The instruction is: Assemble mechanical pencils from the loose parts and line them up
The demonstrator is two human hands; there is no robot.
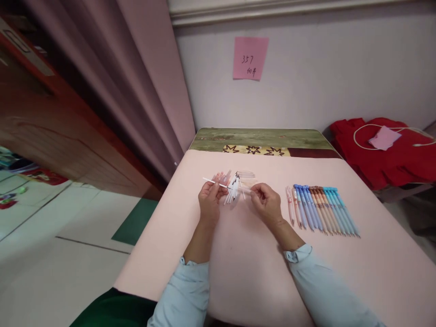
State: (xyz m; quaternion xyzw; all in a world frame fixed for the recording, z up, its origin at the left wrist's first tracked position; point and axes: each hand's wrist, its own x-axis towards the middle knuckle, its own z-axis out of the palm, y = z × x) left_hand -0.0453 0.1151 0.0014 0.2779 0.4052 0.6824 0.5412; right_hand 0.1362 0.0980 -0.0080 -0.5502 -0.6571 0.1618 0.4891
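My left hand (209, 200) is closed round a thin white pen refill (214, 182) that points up and to the left. My right hand (265, 202) pinches a clear pen barrel (245, 190) beside it, the two parts nearly meeting between my hands. Just beyond my fingers lies a small heap of loose white refills (233, 188) and clear barrels (245, 175) on the pink table (238, 272). To the right of my right hand a row of several assembled pens (322, 209) lies side by side, pink, blue, brown and light blue.
A green patterned board (259, 138) sits at the table's far edge against the wall. A pink note (250, 58) is stuck on the wall. Red cloth (384, 154) with a white cable lies at the right. Curtain (136, 91) and a wooden door stand at the left.
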